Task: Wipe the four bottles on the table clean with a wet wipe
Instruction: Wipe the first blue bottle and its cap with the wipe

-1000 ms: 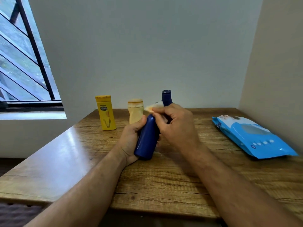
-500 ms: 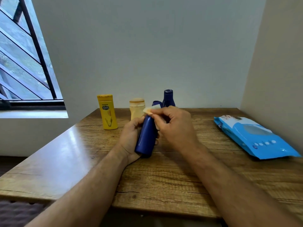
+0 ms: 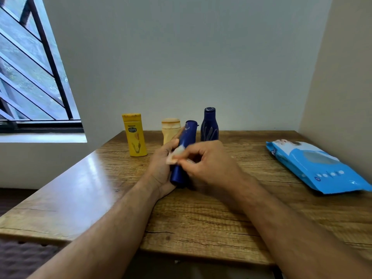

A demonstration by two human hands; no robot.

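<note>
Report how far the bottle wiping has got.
In hand: the left hand holds the tilted blue bottle while the right hand rubs the wet wipe on its side. Standing untouched: yellow bottle, beige bottle, dark blue bottle. Which are already clean cannot be told.

Daylight from window [image 3: 30, 77], glare on table [image 3: 84, 178]; right hand [image 3: 209, 166] motion-blurred.

A brown wooden counter [image 3: 201, 218] with dark grain lines sits in a corner. A plain white wall [image 3: 181, 57] is behind it, and a cream wall [image 3: 346, 77] is on the right. On the left, a window with black bars [image 3: 30, 77] lets daylight shine on the wood.
</note>
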